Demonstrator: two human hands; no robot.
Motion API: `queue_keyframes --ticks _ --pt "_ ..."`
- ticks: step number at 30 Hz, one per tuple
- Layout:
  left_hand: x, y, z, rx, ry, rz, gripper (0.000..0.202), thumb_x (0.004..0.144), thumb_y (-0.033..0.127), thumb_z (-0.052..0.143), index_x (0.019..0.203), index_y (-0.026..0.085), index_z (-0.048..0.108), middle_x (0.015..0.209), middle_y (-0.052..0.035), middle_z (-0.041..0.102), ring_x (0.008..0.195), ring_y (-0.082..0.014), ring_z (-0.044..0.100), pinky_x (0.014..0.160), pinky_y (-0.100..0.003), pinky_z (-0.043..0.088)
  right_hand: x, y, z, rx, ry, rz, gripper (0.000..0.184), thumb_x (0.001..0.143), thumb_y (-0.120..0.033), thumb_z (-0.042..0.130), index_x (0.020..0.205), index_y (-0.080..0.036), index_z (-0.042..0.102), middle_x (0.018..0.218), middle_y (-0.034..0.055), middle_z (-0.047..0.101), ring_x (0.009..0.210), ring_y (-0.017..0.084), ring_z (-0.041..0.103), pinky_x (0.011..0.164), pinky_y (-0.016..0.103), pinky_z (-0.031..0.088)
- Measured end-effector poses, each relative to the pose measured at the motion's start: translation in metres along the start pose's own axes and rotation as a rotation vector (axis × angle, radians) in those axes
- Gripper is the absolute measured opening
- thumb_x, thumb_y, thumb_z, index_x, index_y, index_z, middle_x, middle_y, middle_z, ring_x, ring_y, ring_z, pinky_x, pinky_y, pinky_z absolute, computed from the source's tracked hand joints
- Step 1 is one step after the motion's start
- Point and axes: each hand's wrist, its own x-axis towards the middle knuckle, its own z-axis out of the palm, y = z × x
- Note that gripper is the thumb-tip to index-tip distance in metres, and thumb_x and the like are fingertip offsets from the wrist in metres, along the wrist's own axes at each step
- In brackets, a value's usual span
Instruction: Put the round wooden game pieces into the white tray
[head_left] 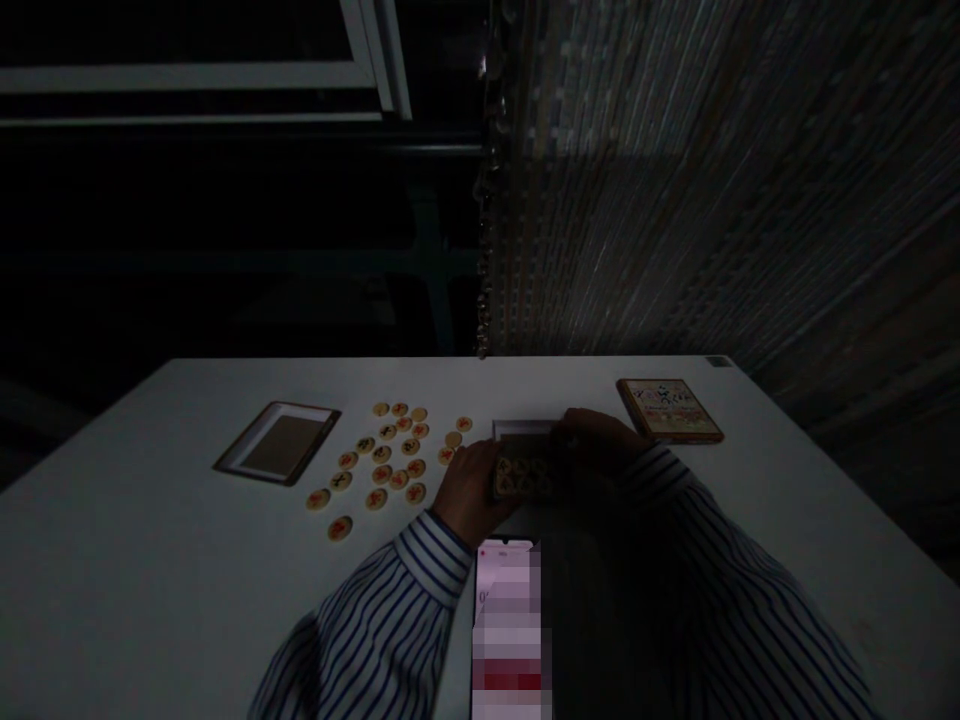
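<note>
Phone (508,620) closest to camera, screen lit, on the white desk (180,570), between the two striped sleeves. Open box (523,428) just beyond it, between the hands; two rows of round pieces visible in its near part. Left hand (471,492) at the box's left side, fingers closed on that edge. Right hand (600,440) at the far right corner, fingers bent; too dark, can't tell if they're gripping anything. Loose round pieces (382,454) scattered left of the box, red or black characters on most, lying apart or just beside each other. Open tray (277,443) further left, tan bottom. Printed box cover (673,410) lies to the right, near the right hand.
</note>
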Motion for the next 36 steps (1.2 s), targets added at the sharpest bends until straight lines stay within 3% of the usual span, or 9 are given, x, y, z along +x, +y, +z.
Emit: queue_keyframes --ticks 36 --pt "0.0 -0.0002 0.0 -0.001 -0.017 -0.008 0.061 0.064 0.033 0.064 0.117 0.015 0.041 0.113 -0.0143 0.052 0.106 -0.0285 0.047 0.088 -0.049 0.037 -0.0003 -0.0036 0.0002 -0.053 -0.04 0.085 0.02 0.074 -0.027 0.051 0.087 -0.02 0.065 0.084 0.0072 0.064 0.077 0.018 0.06 0.063 0.026 0.043"
